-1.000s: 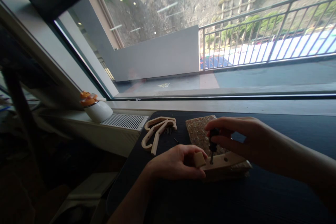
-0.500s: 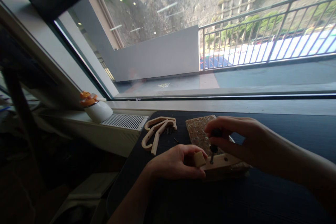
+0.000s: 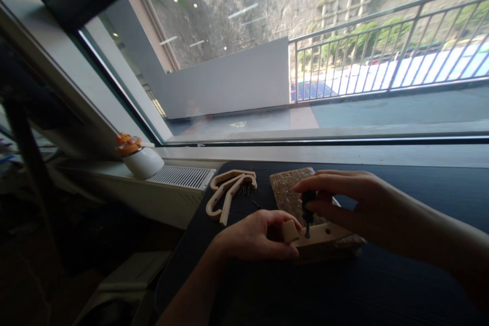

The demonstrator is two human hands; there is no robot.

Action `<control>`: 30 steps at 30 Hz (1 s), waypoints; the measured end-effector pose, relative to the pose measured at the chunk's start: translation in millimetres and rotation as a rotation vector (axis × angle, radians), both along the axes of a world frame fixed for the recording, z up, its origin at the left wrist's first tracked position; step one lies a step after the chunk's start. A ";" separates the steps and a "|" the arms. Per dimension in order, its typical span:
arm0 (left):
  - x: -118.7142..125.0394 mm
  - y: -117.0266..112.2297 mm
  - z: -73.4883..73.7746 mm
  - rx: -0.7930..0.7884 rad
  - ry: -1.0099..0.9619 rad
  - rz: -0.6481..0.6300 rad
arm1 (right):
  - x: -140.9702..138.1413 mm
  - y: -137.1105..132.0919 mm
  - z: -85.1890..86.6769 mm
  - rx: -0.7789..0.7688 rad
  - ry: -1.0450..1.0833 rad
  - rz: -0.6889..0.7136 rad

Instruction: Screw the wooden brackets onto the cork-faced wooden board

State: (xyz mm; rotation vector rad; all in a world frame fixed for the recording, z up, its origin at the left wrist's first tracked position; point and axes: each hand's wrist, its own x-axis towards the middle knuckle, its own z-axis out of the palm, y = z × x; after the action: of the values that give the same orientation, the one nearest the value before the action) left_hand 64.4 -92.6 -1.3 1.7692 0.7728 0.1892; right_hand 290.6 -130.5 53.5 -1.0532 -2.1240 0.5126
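Note:
My left hand is curled around the left end of a pale wooden piece that lies on a cork board on the dark table. My right hand pinches the black handle of a small screwdriver. The screwdriver stands upright with its tip in the wooden piece, close to my left thumb.
Curved wooden parts and a few small dark screws lie on the table to the left of the cork board. A white pot with orange flowers stands on the sill beside a vent grille. A large window faces me.
My right hand has shifted slightly on the screwdriver handle, with the fingers turning around it. My left hand and the wooden piece have stayed in place.

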 end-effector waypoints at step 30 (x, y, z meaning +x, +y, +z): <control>-1.5 0.5 -1.4 0.014 -0.005 0.000 | -0.1 -4.8 3.9 0.063 -0.014 0.002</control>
State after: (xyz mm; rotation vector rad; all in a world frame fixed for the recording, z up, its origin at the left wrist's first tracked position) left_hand 62.9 -92.2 -2.8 1.7812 0.7692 0.1994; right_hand 290.6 -135.3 57.3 -1.0219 -2.1397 0.4372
